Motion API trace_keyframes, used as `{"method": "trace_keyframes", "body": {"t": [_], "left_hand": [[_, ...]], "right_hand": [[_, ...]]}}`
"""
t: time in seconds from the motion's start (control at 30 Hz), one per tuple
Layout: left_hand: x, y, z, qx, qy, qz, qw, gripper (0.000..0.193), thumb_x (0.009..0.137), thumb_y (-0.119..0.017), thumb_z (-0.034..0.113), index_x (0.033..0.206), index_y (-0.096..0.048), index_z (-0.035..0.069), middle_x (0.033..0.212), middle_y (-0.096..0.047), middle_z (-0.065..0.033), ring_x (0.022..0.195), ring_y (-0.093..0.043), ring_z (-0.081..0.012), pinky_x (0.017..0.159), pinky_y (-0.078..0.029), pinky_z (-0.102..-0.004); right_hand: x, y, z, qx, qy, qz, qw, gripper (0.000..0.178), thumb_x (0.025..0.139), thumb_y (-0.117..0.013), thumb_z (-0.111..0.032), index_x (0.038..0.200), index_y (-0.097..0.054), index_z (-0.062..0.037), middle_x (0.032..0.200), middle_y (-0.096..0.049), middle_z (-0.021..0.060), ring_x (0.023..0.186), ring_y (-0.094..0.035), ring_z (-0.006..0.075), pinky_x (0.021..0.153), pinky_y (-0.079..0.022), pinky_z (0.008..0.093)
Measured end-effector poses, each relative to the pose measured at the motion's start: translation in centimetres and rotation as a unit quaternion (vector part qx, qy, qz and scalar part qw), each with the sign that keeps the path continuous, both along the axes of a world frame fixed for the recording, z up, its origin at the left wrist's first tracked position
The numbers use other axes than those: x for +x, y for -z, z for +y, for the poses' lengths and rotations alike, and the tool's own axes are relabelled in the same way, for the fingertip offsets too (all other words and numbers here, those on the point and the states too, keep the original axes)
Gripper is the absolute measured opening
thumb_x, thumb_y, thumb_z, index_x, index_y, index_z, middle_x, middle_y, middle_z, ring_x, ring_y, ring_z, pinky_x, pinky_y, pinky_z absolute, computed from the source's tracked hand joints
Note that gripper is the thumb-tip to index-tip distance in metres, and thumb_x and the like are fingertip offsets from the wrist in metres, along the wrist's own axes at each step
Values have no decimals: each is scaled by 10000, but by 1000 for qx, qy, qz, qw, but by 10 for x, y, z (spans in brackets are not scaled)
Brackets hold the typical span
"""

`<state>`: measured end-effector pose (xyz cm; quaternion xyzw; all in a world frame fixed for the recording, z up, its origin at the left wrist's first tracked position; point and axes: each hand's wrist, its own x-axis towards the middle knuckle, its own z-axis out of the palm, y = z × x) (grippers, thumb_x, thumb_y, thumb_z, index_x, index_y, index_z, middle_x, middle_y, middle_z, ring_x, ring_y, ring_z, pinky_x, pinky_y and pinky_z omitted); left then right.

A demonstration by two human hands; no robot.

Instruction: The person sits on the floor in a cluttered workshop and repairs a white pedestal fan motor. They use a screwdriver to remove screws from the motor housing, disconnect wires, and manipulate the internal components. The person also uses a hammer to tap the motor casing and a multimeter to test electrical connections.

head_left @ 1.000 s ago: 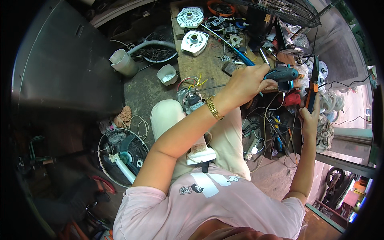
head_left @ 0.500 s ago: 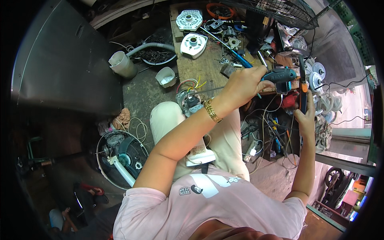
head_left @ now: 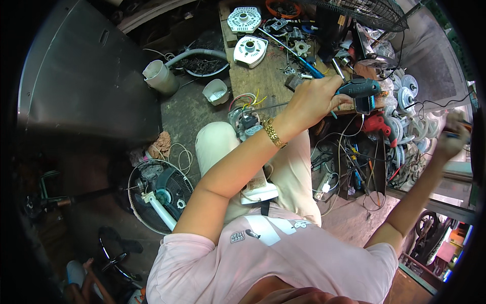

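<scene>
My left hand [head_left: 318,99], a gold bracelet at its wrist, is closed round a long screwdriver with a teal-and-black handle [head_left: 358,88]. The thin shaft runs left towards a small electric motor [head_left: 243,121] with red, yellow and white wires, between my knees. A white plastic post [head_left: 259,193] stands at my lap below the motor. Far to the right, my right hand [head_left: 452,139] is smeared by motion near the picture's rim. It is closed on a dark tool with an orange part, its kind unclear.
Two white motor covers [head_left: 250,50] and loose parts lie on the wooden bench [head_left: 255,83]. A red power tool [head_left: 377,125] and white spools [head_left: 406,99] are right. A fan [head_left: 159,195] lies left near a white container [head_left: 216,92]; a power strip [head_left: 324,188] sits below the bench.
My right hand has swung from beside the bench's right end out to the far right with the orange-and-dark tool. My left hand keeps its grip on the screwdriver. The view has shifted slightly.
</scene>
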<state>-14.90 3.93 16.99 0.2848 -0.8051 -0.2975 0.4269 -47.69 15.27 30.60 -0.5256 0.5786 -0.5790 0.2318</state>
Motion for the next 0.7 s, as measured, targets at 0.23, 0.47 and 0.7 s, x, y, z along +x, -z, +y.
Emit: {"method": "trace_keyframes", "body": {"t": [0.23,0.47,0.7], "left_hand": [[18,14,3,-1,-39,-43,998,384,864,-649,408,919,-541,45,791,-623,-170,748,-621,-395,631,-476,-465],[-17,-4,-3,-27,-16,37,999,433,853,-655,430,973,-531,32,858,-625,-174,798,-619,-397,645,-478,-469],[-8,-3,-15,-22,-50,30,998,397,856,-663,395,966,-524,40,844,-601,-171,787,-609,-399,643,-476,-468]], "right_hand": [[75,66,11,132,41,122,983,617,783,-585,-90,1376,-417,-63,1119,-542,101,812,-502,168,688,-395,262],[53,77,20,56,114,42,991,642,775,-547,-54,1390,-362,-37,914,-500,24,574,-409,54,461,-324,187],[55,113,30,148,127,19,981,719,782,-583,-66,1461,-345,-59,1004,-532,21,673,-474,66,527,-385,188]]}}
